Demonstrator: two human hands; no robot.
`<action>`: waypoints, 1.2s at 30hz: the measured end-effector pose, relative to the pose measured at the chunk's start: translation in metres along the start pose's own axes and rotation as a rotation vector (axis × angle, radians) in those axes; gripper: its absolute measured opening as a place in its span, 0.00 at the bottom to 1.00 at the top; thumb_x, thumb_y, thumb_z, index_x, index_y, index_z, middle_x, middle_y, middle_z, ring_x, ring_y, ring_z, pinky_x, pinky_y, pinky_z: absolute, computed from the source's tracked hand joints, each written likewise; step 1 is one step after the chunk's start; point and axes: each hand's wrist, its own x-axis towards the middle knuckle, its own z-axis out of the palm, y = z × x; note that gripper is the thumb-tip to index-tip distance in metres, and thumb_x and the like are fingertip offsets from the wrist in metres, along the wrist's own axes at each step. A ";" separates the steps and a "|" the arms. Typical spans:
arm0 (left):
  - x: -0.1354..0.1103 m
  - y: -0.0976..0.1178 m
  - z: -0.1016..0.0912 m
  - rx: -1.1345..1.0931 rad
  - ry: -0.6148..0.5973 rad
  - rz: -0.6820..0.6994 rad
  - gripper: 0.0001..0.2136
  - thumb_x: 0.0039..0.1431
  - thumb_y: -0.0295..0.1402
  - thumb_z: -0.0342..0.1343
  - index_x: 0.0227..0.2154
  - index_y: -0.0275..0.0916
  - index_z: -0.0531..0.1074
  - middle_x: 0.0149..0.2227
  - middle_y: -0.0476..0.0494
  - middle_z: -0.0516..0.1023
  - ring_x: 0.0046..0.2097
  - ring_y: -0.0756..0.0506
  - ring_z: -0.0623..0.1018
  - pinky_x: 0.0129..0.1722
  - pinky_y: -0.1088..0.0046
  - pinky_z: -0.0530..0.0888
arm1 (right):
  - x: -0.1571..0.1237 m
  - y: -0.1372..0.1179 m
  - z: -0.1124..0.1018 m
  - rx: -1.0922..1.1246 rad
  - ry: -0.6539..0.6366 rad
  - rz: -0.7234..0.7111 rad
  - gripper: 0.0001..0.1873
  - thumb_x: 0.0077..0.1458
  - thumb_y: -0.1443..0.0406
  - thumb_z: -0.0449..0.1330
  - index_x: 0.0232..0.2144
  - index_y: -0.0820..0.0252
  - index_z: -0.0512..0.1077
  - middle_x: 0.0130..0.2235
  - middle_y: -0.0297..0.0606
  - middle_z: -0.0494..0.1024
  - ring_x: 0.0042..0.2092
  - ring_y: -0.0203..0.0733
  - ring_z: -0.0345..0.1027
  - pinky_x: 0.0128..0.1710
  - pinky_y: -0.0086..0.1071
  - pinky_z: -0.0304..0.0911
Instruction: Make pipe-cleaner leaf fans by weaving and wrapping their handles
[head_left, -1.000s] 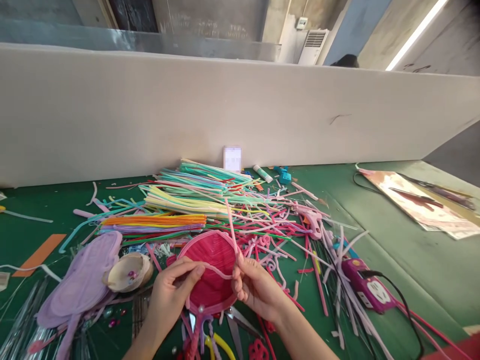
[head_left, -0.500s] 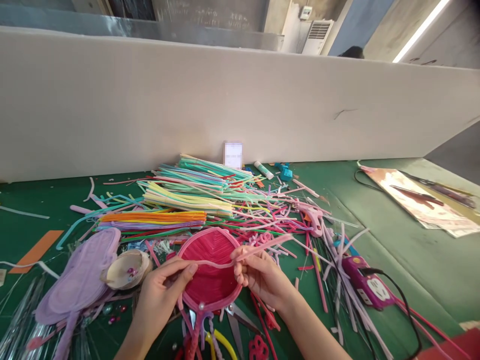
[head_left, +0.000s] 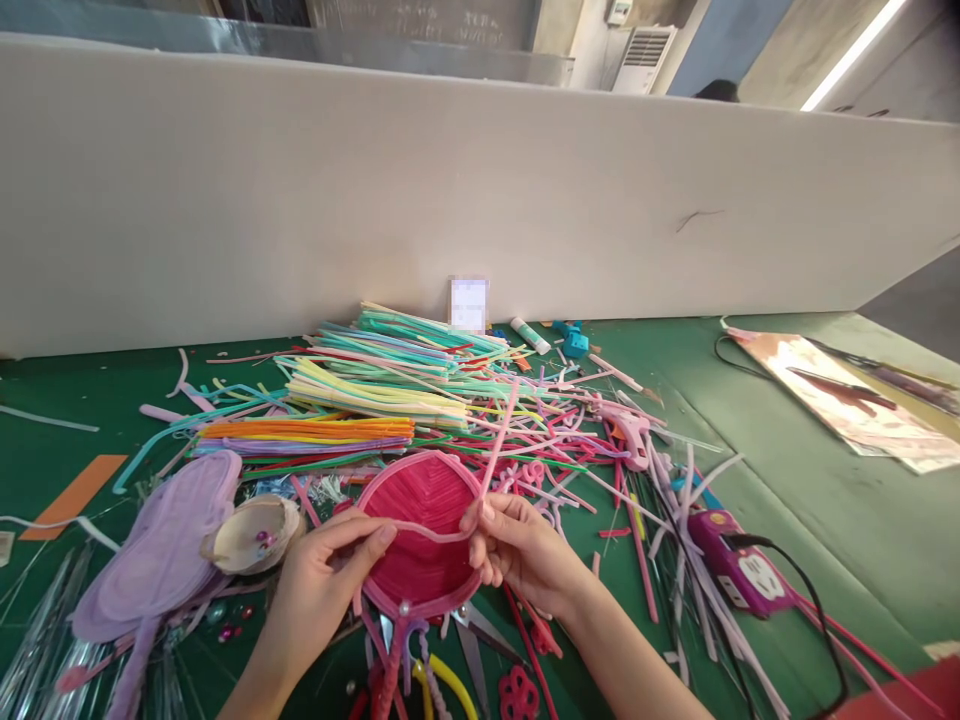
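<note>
A pink pipe cleaner (head_left: 431, 531) stretches between my two hands, bent upward where it leaves the right one. My left hand (head_left: 330, 575) pinches one end between thumb and fingers. My right hand (head_left: 521, 550) grips it farther along, its free end pointing up and away. Beneath the strip lies a round crimson pipe-cleaner piece (head_left: 416, 580) with a pink rim, a pearl bead (head_left: 405, 608) at its lower edge and a twisted stem. Both hands are close to its sides. Scissors (head_left: 472, 640) lie below it, partly hidden.
Bundles of coloured pipe cleaners (head_left: 375, 392) fill the middle back. At left are a lilac pipe-cleaner piece (head_left: 161, 550) and a shell-like bowl (head_left: 251, 535) holding beads. A pink glue gun (head_left: 628, 437) and a purple power strip (head_left: 739, 565) with a black cord lie at right.
The free end of the pink pipe cleaner has swung from pointing right to pointing upward, making a bend at my right fingers. My left hand keeps its pinch.
</note>
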 end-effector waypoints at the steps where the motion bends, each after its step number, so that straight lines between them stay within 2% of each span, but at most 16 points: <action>1: 0.000 -0.002 -0.001 0.012 0.000 0.003 0.13 0.56 0.44 0.60 0.34 0.42 0.84 0.29 0.46 0.79 0.30 0.47 0.74 0.38 0.75 0.74 | 0.000 -0.001 0.000 0.010 0.007 -0.008 0.19 0.48 0.55 0.71 0.27 0.67 0.73 0.20 0.37 0.79 0.18 0.30 0.71 0.18 0.17 0.64; 6: 0.000 -0.014 -0.005 0.021 -0.018 -0.039 0.16 0.56 0.46 0.60 0.39 0.41 0.83 0.31 0.46 0.78 0.22 0.51 0.70 0.22 0.79 0.69 | 0.001 -0.006 -0.002 0.016 0.048 -0.056 0.18 0.46 0.58 0.73 0.24 0.65 0.71 0.21 0.36 0.78 0.19 0.30 0.71 0.18 0.16 0.64; 10: -0.001 -0.015 -0.005 -0.017 -0.020 -0.060 0.17 0.56 0.46 0.60 0.39 0.40 0.83 0.31 0.46 0.78 0.18 0.54 0.67 0.18 0.79 0.67 | 0.001 -0.006 -0.004 -0.011 0.041 -0.029 0.18 0.49 0.58 0.71 0.36 0.66 0.75 0.23 0.37 0.80 0.22 0.31 0.74 0.21 0.17 0.66; 12: -0.001 -0.012 -0.004 -0.020 -0.017 -0.060 0.17 0.56 0.46 0.60 0.38 0.39 0.83 0.31 0.46 0.78 0.18 0.55 0.66 0.18 0.79 0.66 | 0.001 -0.004 -0.005 -0.027 0.034 -0.019 0.18 0.49 0.59 0.71 0.36 0.67 0.75 0.25 0.37 0.81 0.23 0.31 0.75 0.22 0.17 0.67; 17: -0.001 -0.007 -0.002 -0.018 0.020 -0.066 0.17 0.54 0.48 0.61 0.35 0.39 0.83 0.29 0.46 0.78 0.15 0.56 0.64 0.17 0.79 0.66 | 0.002 0.001 -0.005 -0.078 0.055 -0.063 0.16 0.49 0.58 0.71 0.30 0.67 0.74 0.25 0.38 0.81 0.24 0.32 0.75 0.24 0.19 0.68; 23: -0.001 -0.010 0.000 -0.003 0.031 -0.052 0.17 0.55 0.47 0.60 0.35 0.39 0.83 0.28 0.47 0.77 0.16 0.55 0.65 0.16 0.80 0.65 | 0.000 0.004 -0.001 -0.163 0.084 -0.102 0.20 0.40 0.59 0.76 0.28 0.67 0.74 0.25 0.38 0.81 0.24 0.34 0.75 0.24 0.22 0.69; 28: -0.001 -0.010 0.001 -0.003 0.027 -0.050 0.17 0.55 0.48 0.60 0.35 0.39 0.83 0.30 0.46 0.78 0.15 0.56 0.65 0.16 0.79 0.66 | 0.000 0.005 0.001 -0.171 0.140 -0.139 0.18 0.45 0.57 0.73 0.25 0.66 0.73 0.23 0.37 0.80 0.23 0.33 0.74 0.24 0.22 0.68; 36: -0.004 -0.007 0.002 -0.050 0.003 -0.078 0.16 0.55 0.47 0.60 0.34 0.39 0.83 0.30 0.47 0.77 0.16 0.56 0.65 0.18 0.79 0.66 | 0.000 0.005 -0.002 -0.124 0.112 -0.098 0.19 0.47 0.56 0.71 0.26 0.66 0.72 0.22 0.36 0.79 0.22 0.31 0.73 0.22 0.19 0.65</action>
